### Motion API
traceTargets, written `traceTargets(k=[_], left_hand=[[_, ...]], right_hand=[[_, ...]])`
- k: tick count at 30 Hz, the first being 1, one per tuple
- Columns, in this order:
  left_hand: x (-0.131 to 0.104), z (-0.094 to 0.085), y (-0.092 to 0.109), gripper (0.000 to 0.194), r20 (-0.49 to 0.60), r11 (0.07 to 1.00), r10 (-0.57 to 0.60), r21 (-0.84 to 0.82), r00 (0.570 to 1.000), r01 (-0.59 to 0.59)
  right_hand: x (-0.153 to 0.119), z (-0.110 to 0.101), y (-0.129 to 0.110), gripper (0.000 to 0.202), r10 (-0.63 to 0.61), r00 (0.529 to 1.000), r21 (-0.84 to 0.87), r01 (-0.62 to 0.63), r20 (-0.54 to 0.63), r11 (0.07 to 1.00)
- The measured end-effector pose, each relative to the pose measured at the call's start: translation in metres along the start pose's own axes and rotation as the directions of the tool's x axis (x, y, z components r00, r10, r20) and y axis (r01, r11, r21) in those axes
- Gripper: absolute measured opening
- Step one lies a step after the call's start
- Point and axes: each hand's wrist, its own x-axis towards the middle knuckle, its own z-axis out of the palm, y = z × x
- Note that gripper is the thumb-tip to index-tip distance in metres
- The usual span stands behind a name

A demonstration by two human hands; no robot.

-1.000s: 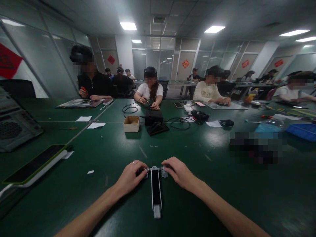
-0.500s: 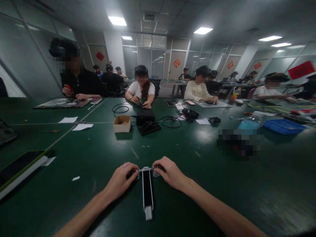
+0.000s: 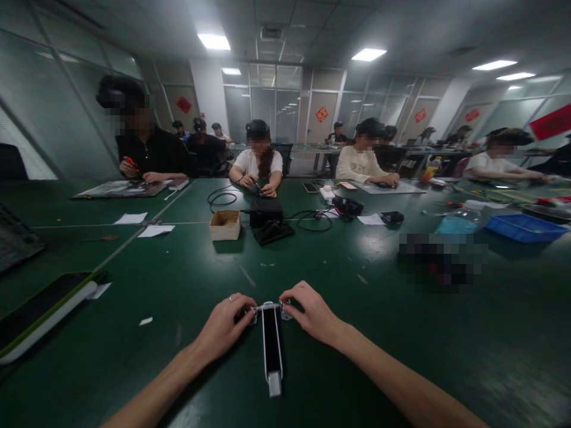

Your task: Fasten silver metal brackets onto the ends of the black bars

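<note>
A long, narrow white frame with a black middle (image 3: 271,345) lies on the green table in front of me, its pale block-shaped end toward me. Across its far end runs a thin metal rod (image 3: 266,307). My left hand (image 3: 226,321) pinches the rod's left end between thumb and fingers. At the opposite end, my right hand (image 3: 308,309) has its fingertips closed on the rod as well. Small grey metal pieces show just under both sets of fingertips, partly covered by them; their exact kind is unclear.
Beyond my hands stand an open cardboard box (image 3: 225,226) and a black box (image 3: 266,212) with cables. A blue tray (image 3: 525,227) sits far right, near a blurred dark patch. At left lies a green-edged white panel (image 3: 49,321). Several people work across the table.
The whole view has shifted slightly, so everything appears a little further right. Both hands keep their pinch on the rod, with hardly any movement against the table.
</note>
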Motion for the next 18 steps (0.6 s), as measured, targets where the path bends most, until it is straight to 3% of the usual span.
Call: traceTargets(k=[18], left_hand=[[0.0003, 0.0009, -0.0019, 0.018, 0.0, 1.0, 0.014, 0.007, 1.0, -0.014]], right_hand=[[-0.0009, -0.0021, 0.0011, 0.013, -0.01, 1.0, -0.016, 0.01, 0.026, 1.0]])
